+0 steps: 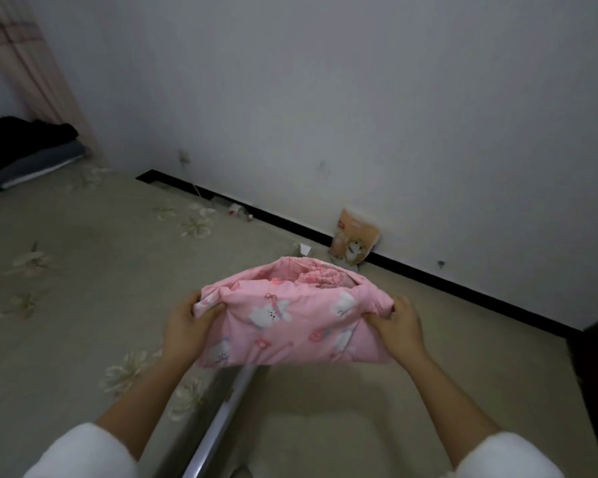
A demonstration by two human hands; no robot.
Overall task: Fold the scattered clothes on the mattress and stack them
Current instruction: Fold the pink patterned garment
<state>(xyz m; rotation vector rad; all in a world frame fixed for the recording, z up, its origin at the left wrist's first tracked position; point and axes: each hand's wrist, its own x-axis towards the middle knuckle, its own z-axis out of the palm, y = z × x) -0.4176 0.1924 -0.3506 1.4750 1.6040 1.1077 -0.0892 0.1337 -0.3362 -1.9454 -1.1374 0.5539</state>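
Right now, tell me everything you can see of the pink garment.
The garment is soft, padded-looking pink cloth printed with white bunnies and small red motifs. It is folded into a thick bundle, its far edge gaping to show crumpled pink cloth inside. The left hand grips its left end, the right hand its right end, cloth bunched there. It is held roughly level over the mattress edge; nothing else seems to touch it.

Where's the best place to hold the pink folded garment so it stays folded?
At its two bunched ends, one hand from each side. The pink garment is a wide, soft bundle, open along its far edge, so the left hand and right hand gripping both ends likely keep it level.
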